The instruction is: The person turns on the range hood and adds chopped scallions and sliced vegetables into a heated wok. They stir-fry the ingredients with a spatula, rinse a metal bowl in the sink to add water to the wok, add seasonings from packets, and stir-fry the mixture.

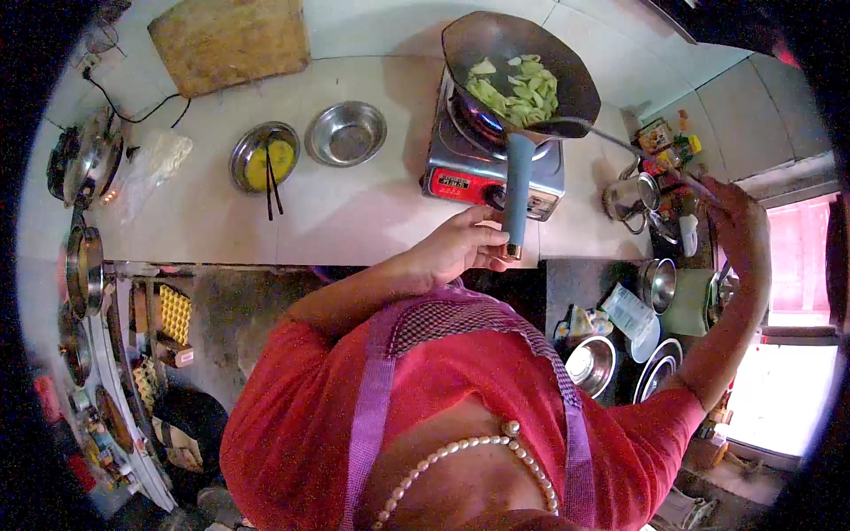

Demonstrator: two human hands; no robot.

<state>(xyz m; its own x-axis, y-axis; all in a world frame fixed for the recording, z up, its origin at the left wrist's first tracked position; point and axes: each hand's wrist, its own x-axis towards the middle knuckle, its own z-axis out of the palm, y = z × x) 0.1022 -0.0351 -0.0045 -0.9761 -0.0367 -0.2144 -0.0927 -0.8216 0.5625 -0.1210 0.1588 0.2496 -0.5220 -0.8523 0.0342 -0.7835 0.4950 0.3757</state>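
The left hand (456,246) has its fingers closed against the blue-grey handle (520,186) of a dark, round metal wok (474,40) on the silver-and-red gas stove (447,188). Pale green sliced vegetables (531,88) lie inside. At right, the right hand's (737,208) fingers clamp a long metal utensil (611,137) reaching the wok's near side. Left of the stove sits a round steel bowl (341,134); farther left, dark chopsticks (272,190) rest in another, holding yellow liquid (279,157).

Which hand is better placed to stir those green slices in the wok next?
The right hand, I'd judge: it holds the long utensil, whose far end reaches the wok beside the green slices. The left hand is at the wok's handle, seemingly better placed for steadying.
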